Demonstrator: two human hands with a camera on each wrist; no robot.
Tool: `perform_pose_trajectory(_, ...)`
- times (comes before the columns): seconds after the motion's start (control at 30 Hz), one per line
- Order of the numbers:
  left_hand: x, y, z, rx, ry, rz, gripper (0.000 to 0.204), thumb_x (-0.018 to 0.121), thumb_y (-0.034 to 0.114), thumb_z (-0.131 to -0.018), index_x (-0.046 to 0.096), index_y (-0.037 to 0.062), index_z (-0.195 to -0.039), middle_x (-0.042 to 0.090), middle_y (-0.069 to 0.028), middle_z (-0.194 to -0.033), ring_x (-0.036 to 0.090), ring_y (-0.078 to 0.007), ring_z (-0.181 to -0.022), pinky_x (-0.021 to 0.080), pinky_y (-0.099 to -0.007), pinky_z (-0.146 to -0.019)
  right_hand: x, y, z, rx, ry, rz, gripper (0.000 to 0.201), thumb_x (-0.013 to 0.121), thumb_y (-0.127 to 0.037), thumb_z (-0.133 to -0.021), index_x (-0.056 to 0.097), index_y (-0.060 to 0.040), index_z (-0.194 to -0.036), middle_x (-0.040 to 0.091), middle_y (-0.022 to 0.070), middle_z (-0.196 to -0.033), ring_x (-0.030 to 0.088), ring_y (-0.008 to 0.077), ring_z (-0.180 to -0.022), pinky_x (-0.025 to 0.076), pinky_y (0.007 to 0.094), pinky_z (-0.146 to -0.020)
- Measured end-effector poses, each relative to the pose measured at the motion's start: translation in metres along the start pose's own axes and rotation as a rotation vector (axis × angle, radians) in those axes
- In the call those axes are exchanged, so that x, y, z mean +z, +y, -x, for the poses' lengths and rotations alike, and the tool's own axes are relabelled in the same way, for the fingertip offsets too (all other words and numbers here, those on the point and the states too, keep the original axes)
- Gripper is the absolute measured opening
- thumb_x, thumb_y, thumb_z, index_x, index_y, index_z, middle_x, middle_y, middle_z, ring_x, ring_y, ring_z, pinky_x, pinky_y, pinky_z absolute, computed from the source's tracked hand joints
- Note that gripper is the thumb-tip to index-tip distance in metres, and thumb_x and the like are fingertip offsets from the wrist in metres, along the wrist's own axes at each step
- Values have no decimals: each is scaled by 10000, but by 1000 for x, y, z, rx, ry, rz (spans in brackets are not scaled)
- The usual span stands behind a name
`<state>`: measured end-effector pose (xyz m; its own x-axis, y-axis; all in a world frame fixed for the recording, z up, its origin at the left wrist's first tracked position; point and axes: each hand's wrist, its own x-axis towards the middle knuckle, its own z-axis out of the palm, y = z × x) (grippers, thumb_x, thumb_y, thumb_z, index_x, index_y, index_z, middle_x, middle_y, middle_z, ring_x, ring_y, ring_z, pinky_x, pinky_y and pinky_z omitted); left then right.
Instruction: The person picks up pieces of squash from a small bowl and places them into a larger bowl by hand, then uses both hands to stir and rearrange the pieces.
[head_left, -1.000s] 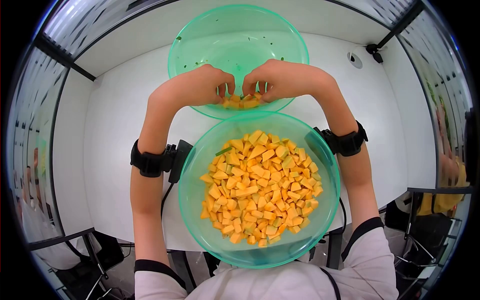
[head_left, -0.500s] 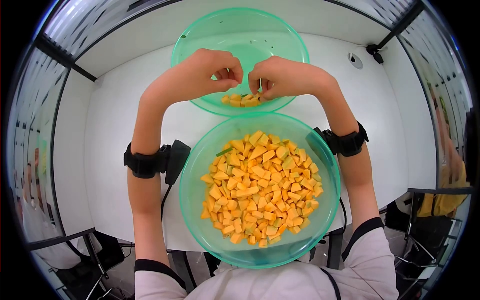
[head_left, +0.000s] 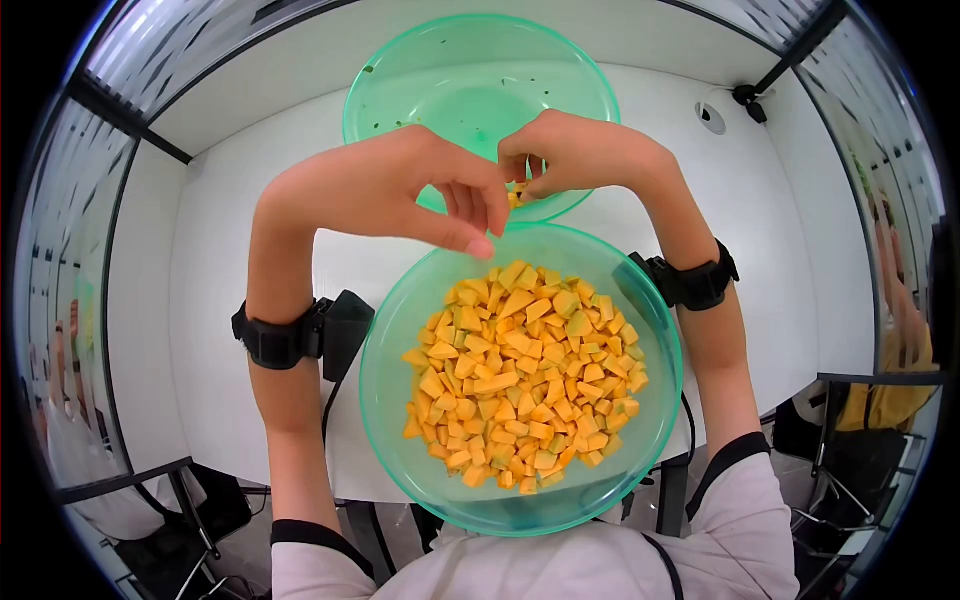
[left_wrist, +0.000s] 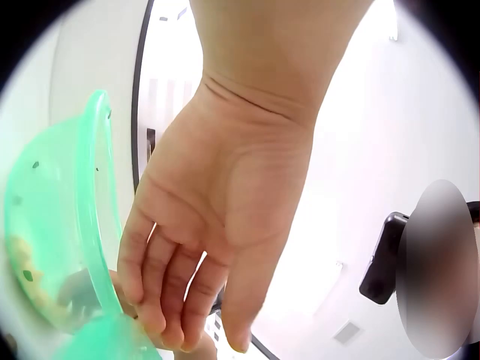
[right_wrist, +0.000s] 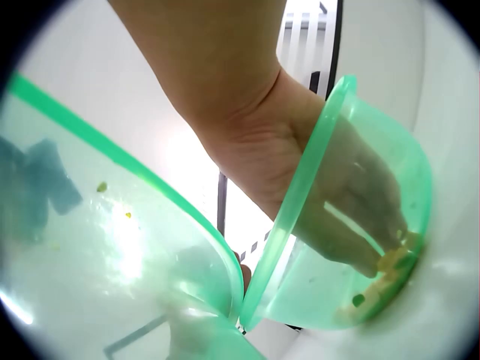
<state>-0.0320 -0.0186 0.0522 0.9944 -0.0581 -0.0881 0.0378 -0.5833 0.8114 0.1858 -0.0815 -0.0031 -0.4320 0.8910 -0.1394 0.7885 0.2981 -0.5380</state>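
Over the far rim of the near green bowl (head_left: 372,385), my left hand (head_left: 420,190) hangs with loosely bent fingers. In the left wrist view its palm (left_wrist: 225,180) is bare, with the thumb apart from the fingers. A heap of pumpkin pieces (head_left: 525,385) fills the middle of this bowl. My right hand (head_left: 575,155) reaches into the far green bowl (head_left: 480,30). Low against that bowl's wall, its thumb and fingertips close around a few pumpkin pieces (right_wrist: 390,262). My left hand hides part of the far bowl's near side in the head view.
Small dark green bits (head_left: 368,69) cling to the far bowl's wall. Both bowls stand on a white table (head_left: 230,330) with upright panels around it, the near one at the table's front edge. A cable hole (head_left: 710,119) lies at the back right.
My left hand has come out of the far bowl and moved toward me, its fingers loosening. The right hand has stayed at the pieces. A green strip on the near heap no longer shows.
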Motion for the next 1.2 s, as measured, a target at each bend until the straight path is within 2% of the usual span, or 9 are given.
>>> perform_pose_trajectory(0.17, 0, -8, -4, -98, 198, -121, 157, 653, 139, -871, 630, 13, -961, 664, -54, -814, 626, -140, -758, 497, -273, -721, -5, -8, 3, 53, -12, 30, 192, 705, -115, -728, 624, -23, -875, 644, 77, -792, 606, 215, -745, 483, 327, -641)
perform_pose_trajectory(0.3, 3, -35, -9, -272, 341, -306, 114, 627, 106, -860, 623, 24, -939, 662, -64, -811, 618, -181, -772, 488, -308, -710, -2, -1, 3, 45, 46, 89, 207, 705, -120, -730, 622, -22, -893, 645, 77, -804, 618, 220, -764, 499, 328, -660)
perform_pose_trajectory(0.43, 6, -52, -11, -406, 322, -404, 141, 619, 122, -849, 645, 44, -964, 673, -80, -839, 613, -203, -759, 486, -328, -679, -9, -9, 5, 200, 53, 102, 176, 699, -126, -740, 637, 2, -844, 667, 106, -791, 652, 228, -773, 518, 335, -680)
perform_pose_trajectory(0.5, 7, -53, -11, -429, 297, -396, 186, 617, 164, -842, 670, 68, -992, 678, -105, -874, 614, -228, -719, 493, -345, -644, -10, -8, 6, 212, 41, 109, 159, 670, -112, -752, 654, 13, -849, 684, 127, -799, 663, 228, -768, 521, 328, -690)
perform_pose_trajectory(0.67, 7, -51, -13, -542, 221, -405, 234, 605, 220, -837, 685, 104, -1024, 692, -92, -901, 643, -211, -761, 515, -341, -668, -10, -11, 5, 209, 5, 93, 167, 646, -102, -751, 672, 0, -880, 699, 115, -820, 663, 220, -761, 519, 316, -687)
perform_pose_trajectory(0.97, 7, -50, -15, -546, 211, -444, 216, 566, 171, -836, 689, 84, -990, 691, -100, -915, 639, -229, -761, 513, -329, -680, -11, -9, 4, 185, -68, -2, 190, 673, -102, -733, 696, -13, -899, 699, 98, -792, 658, 191, -734, 512, 304, -671)
perform_pose_trajectory(1.07, 9, -61, -12, -445, 346, -435, 154, 558, 70, -868, 655, 35, -981, 674, -108, -893, 611, -236, -785, 486, -347, -704, -11, -9, 3, 182, -73, -9, 180, 682, -110, -733, 699, -19, -887, 697, 91, -797, 658, 192, -745, 513, 312, -671)
perform_pose_trajectory(1.2, 8, -62, -13, -382, 462, -528, 169, 498, 16, -881, 644, 15, -964, 646, -137, -876, 604, -282, -810, 489, -366, -734, -8, -3, 1, 164, -48, 2, 185, 692, -118, -734, 692, -25, -894, 690, 80, -820, 655, 192, -781, 511, 322, -683)
